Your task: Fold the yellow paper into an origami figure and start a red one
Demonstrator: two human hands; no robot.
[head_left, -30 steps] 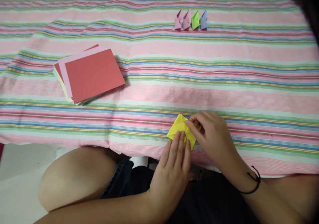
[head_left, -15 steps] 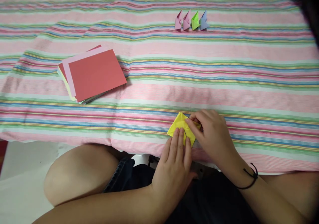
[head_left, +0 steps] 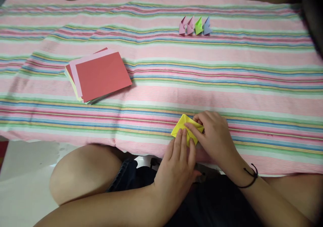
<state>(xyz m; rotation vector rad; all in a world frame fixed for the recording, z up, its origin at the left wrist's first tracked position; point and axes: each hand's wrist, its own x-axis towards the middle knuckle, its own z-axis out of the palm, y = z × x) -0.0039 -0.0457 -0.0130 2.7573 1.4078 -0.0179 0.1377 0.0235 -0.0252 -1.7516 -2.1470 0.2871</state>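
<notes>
A folded yellow origami paper [head_left: 182, 122], diamond-shaped with creases and flaps, lies at the near edge of the cloth. My left hand [head_left: 177, 169] rests its outstretched fingers flat on the lower part of the paper. My right hand [head_left: 214, 133] is closed at the paper's right side, thumb on top toward the middle and index finger curled by the upper right edge. Its other fingers are bent in, and part of the right corner is hidden beneath it. The left fingertips cover some of the centre.
A striped cloth [head_left: 153, 99] covers the table. Toward the left sits a stack of coloured paper [head_left: 103, 77], red on top. Several small folded paper pieces [head_left: 199, 27] in pink, green and blue stand in a row at the back.
The right thumb has slid slightly left over the yellow paper. My left hand stays pressed on it. The whole view has shifted a little.
</notes>
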